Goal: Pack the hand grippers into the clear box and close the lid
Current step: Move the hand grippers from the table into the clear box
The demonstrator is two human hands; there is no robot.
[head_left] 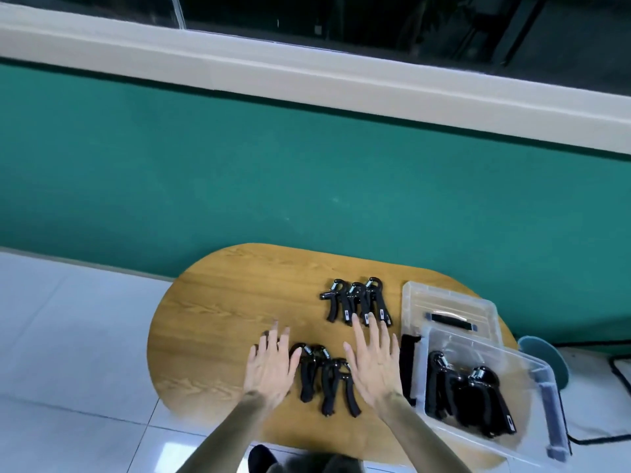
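Black hand grippers lie in two groups on the oval wooden table [222,302]: a far group [356,302] and a near group [327,380]. My left hand [271,367] hovers flat with fingers spread just left of the near group. My right hand [374,363] is spread just right of it, fingertips reaching toward the far group. Neither hand holds anything. The clear box [532,435] stands open at the table's right end with several grippers [467,390] inside. Its clear lid [447,302] with a black handle lies flat behind the box.
A green wall runs behind the table, with a pale ledge and window above. A round blue-grey object [546,356] and a black cable [618,373] sit on the floor to the right. White floor tiles lie to the left. A dark shoe [261,459] shows below.
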